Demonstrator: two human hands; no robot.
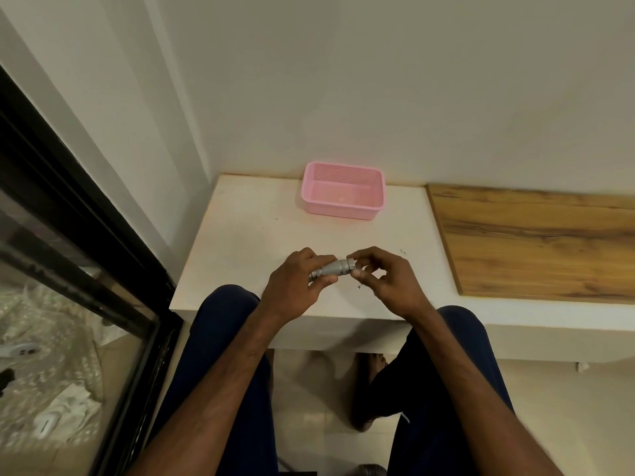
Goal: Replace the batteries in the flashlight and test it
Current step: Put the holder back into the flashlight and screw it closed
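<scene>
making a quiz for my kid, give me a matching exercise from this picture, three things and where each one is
1. small grey metal flashlight
2. pink perforated plastic basket
3. brown wood-grain board

a. at the back of the white tabletop
b. right of the tabletop
c. held between the left hand and right hand

Pairs: 1-c, 2-a, 3-b

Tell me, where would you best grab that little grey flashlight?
Probably the narrow barrel, from the left, where the left hand wraps it. The flashlight, held roughly level, flares to a wider head, which the right hand pinches, so the slim barrel suits a full grip.
</scene>
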